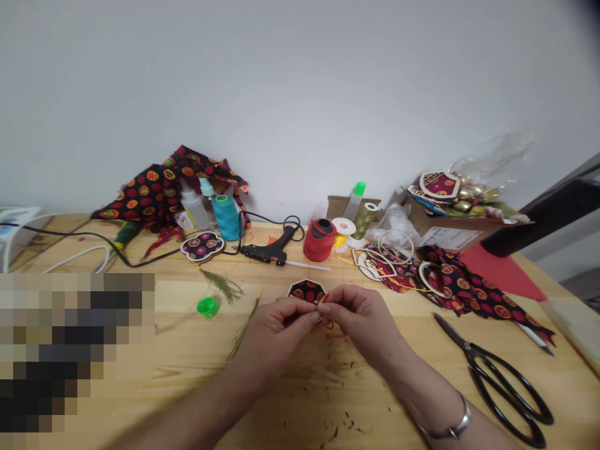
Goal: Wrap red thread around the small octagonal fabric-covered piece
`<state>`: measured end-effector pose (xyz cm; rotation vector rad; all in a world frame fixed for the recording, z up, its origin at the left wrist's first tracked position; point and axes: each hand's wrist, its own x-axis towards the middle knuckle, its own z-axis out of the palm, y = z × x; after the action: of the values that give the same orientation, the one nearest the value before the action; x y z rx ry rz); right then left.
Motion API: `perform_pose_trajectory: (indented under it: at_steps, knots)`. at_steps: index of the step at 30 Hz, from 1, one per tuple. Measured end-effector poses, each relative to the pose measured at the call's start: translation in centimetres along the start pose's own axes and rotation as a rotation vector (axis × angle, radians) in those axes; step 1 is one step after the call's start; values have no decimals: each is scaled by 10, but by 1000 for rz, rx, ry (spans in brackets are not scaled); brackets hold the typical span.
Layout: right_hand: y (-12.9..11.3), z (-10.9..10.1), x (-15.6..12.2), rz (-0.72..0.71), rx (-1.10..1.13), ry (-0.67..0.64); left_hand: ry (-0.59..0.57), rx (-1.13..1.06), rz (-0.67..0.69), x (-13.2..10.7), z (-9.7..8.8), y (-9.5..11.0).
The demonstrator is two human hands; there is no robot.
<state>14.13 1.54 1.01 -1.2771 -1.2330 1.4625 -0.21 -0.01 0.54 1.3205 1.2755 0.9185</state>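
My left hand (280, 325) and my right hand (363, 317) meet above the middle of the table, thumbs and forefingers pinched together. Between the fingertips runs a thin red cord (329, 324), which makes a small loop under them. A tiny pale spot shows at the fingertips, too small to name. Just behind the hands lies a fabric-covered piece (307, 289) with a pale wooden edge and a dark red pattern; the hands partly hide it. A red spool (319, 240) stands farther back, and a fine thread runs down from it.
Large black-handled scissors (499, 381) lie at the right. A glue gun (267, 251), a teal thread cone (226, 217) and a flower-shaped ornament (203, 245) with a green tassel (222, 285) are behind. A green cap (207, 307) sits left; patterned cloth (473, 281) lies right.
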Motion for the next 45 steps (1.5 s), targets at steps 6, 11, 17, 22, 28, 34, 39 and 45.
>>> perform_pose_trajectory:
  at_steps: [6, 11, 17, 22, 28, 34, 39, 45]
  knots:
    - [-3, 1, 0, 28, 17, -2, -42, -140, -123, 3, -3, -3]
    - [-1, -2, 0, 39, 37, -38, -72, -197, -178, 3, -3, -2]
    - [2, -3, 0, 58, 114, -64, -93, -209, -216, 2, -5, -2]
    - [1, -1, 1, 63, 113, -69, -96, -233, -257, 3, -5, -3]
    - [4, 0, 1, 54, 84, -79, -77, -272, -285, 4, -4, -5]
    - [5, -7, 3, -12, -39, -166, -44, -331, -230, 6, -6, -4]
    - [2, -13, 3, -209, -377, -125, 15, -377, -205, 8, -7, -1]
    - [0, -8, -9, -370, -600, -73, 45, -428, -186, 9, -6, -1]
